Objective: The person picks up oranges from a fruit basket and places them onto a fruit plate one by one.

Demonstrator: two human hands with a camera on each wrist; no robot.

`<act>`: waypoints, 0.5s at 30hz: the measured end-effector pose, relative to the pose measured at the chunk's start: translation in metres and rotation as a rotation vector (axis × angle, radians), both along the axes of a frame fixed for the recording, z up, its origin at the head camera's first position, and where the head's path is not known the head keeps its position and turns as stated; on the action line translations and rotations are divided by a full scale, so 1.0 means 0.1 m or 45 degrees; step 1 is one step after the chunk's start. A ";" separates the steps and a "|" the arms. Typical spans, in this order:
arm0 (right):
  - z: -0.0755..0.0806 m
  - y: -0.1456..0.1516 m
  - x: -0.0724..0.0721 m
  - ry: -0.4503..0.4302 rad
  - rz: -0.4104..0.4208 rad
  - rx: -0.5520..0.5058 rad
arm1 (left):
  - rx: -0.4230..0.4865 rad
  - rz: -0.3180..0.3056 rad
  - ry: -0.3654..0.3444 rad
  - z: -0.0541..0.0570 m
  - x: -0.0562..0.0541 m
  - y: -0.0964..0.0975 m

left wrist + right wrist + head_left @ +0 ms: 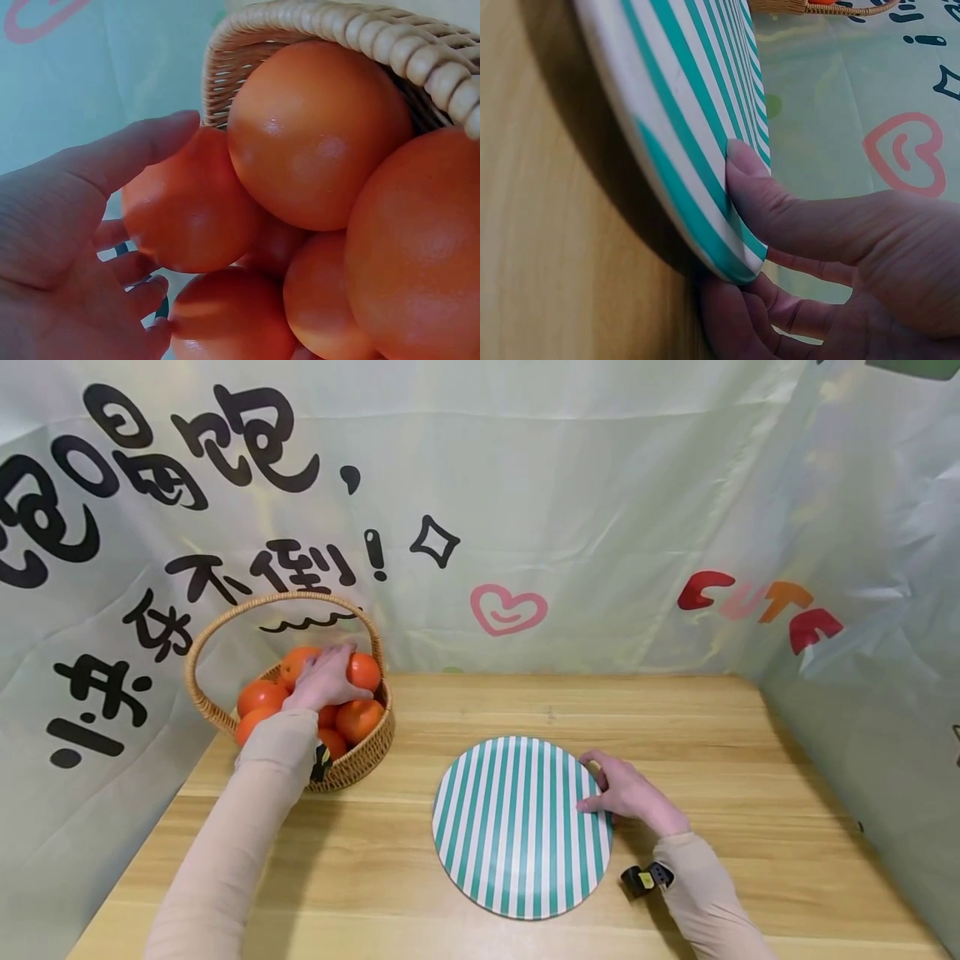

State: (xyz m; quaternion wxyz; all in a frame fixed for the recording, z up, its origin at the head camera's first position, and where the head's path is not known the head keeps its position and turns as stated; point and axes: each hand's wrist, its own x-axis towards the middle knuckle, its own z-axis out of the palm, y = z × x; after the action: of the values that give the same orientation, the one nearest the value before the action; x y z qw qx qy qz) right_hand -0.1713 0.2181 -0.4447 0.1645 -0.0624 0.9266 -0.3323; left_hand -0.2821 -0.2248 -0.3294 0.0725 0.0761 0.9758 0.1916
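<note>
At the left, a wicker basket point(372, 753) with a tall arched handle holds several round oranges point(262, 696). My left hand point(324, 680) reaches in over the fruit, thumb and fingers spread around one orange point(191, 206) at the basket's right side. In the left wrist view the thumb lies along its top and the fingertips curl at its far side. My right hand point(622, 787) grips the right rim of a round plate point(517, 827) with green and white stripes. Its thumb point(750, 169) presses on the striped face while the other fingers are under the edge.
The basket and plate stand on a wooden table point(750, 760). Behind it and along both sides hangs a pale printed curtain point(600, 510). A small black device point(642, 880) sits at the right wrist.
</note>
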 end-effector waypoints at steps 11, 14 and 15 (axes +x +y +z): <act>0.00 -0.01 0.02 -0.006 -0.007 -0.014 | -0.096 -0.028 0.085 -0.07 -0.06 0.01; -0.01 -0.01 0.01 -0.006 -0.006 -0.010 | -0.127 -0.027 0.116 -0.08 -0.07 0.01; -0.01 0.00 0.01 -0.008 -0.007 -0.010 | -0.138 -0.028 0.126 -0.08 -0.07 0.02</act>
State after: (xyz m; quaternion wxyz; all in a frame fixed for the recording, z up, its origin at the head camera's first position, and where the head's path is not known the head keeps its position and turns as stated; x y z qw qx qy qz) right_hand -0.1703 0.2176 -0.4456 0.1662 -0.0593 0.9250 -0.3365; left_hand -0.2887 -0.2230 -0.3373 0.0302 0.0921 0.9863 0.1336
